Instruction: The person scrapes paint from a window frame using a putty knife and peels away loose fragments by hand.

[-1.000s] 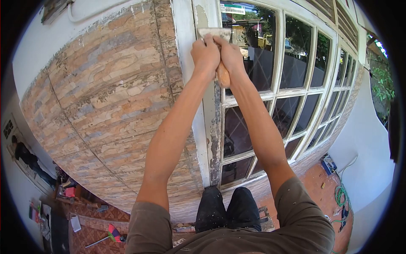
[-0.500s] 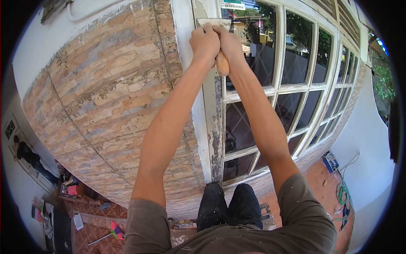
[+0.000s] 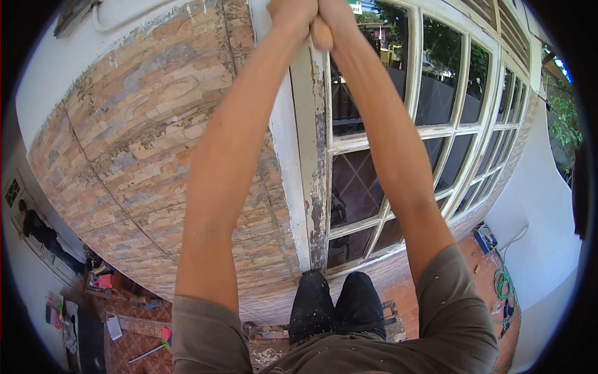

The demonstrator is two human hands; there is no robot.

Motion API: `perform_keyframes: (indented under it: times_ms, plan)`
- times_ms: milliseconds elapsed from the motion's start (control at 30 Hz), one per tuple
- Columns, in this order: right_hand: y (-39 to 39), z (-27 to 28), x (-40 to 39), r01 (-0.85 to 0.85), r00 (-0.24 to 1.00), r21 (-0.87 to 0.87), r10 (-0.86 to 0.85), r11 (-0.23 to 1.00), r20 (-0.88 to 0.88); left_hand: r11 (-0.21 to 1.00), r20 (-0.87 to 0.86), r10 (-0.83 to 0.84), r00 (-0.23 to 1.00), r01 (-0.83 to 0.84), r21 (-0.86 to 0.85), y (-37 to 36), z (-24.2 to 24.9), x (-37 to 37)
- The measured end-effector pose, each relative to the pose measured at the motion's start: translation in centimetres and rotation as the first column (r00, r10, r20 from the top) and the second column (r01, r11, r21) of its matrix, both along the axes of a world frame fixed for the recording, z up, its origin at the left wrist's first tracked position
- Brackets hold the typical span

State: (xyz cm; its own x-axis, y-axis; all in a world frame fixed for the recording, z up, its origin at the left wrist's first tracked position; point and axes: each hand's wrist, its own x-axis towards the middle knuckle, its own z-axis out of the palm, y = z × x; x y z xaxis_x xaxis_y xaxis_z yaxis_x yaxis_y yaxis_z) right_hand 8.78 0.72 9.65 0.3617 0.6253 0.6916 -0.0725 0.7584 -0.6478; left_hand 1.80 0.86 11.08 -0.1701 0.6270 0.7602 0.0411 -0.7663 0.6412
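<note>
At the top edge of the head view, both my hands are closed around a paint scraper; its wooden handle [image 3: 322, 35] pokes out below them, while the blade is beyond the frame. My left hand [image 3: 293, 11] is on the left side of the grip and my right hand [image 3: 336, 12] presses against it from the right. Both are partly cut off. Behind the tool runs an upright window-frame post [image 3: 305, 137], with flaking pale paint and dark bare patches lower down. Glass panes [image 3: 354, 181] in white, worn muntins adjoin it on the right.
Stone-tile wall [image 3: 143, 137] fills the left. My knees [image 3: 311, 299] are close to the wall below the post. A green hose [image 3: 503, 283] and a blue box [image 3: 484, 237] lie on the floor at right. Another person [image 3: 43, 234] stands at far left.
Both hands have pushed the scraper upward along the post, and its blade has left the view. My arms are stretched further up.
</note>
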Motion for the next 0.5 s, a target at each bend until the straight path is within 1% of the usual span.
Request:
perform_keyframes:
  times_ms: [33, 67, 100, 133, 167, 200, 233, 300, 367, 500]
  plan:
    - [-1.6, -1.3, -0.5, 0.037, 0.999, -0.038, -0.038, 0.999, -0.012, 1.0, -0.019, 0.03, 0.999, -0.03, -0.002, -0.3, -1.3, -0.1]
    - [-2.0, -2.3, -0.5, 0.037, 0.999, -0.03, -0.037, 0.999, -0.013, 1.0, -0.004, -0.007, 1.0, 0.007, 0.012, 0.5, -2.6, -0.1]
    - [-1.8, -3.4, -0.2, 0.01, 1.0, -0.027, -0.01, 1.0, 0.019, 0.999, 0.01, -0.043, 0.999, 0.042, 0.026, 1.3, -3.8, -0.1]
    - [-1.7, -4.3, -0.2, -0.016, 0.998, -0.026, 0.017, 1.0, 0.052, 0.999, 0.012, -0.04, 0.999, 0.04, 0.031, 0.8, -4.7, -0.3]
    - [-1.6, -5.0, -0.2, -0.018, 0.998, -0.019, 0.019, 1.0, 0.054, 0.996, 0.03, -0.093, 0.995, 0.093, -0.005, 0.3, -5.7, -0.4]
    - [-1.7, -5.7, -0.3, -0.066, 0.998, -0.012, 0.066, 0.998, 0.016, 0.988, 0.05, -0.145, 0.988, 0.147, -0.045, 0.0, -6.5, -0.5]
    - [-1.7, -6.4, -0.4, -0.113, 0.993, -0.005, 0.113, 0.994, -0.024, 0.988, 0.051, -0.145, 0.988, 0.147, -0.044, -0.3, -7.0, -0.6]
    - [-2.1, -7.1, -0.5, -0.131, 0.99, -0.003, 0.131, 0.991, -0.05, 0.978, 0.044, -0.177, 0.983, 0.18, -0.1, -0.6, -7.6, -0.7]
    - [-2.9, -7.4, -0.3, -0.171, 0.985, -0.098, 0.167, 0.98, -0.05, 0.977, 0.053, -0.182, 0.982, 0.187, -0.103, -0.7, -8.0, -0.5]
    - [-3.1, -8.2, -0.4, -0.175, 0.982, -0.082, 0.168, 0.981, -0.09, 0.967, 0.048, -0.216, 0.975, 0.221, -0.124, -0.3, -8.6, -0.3]
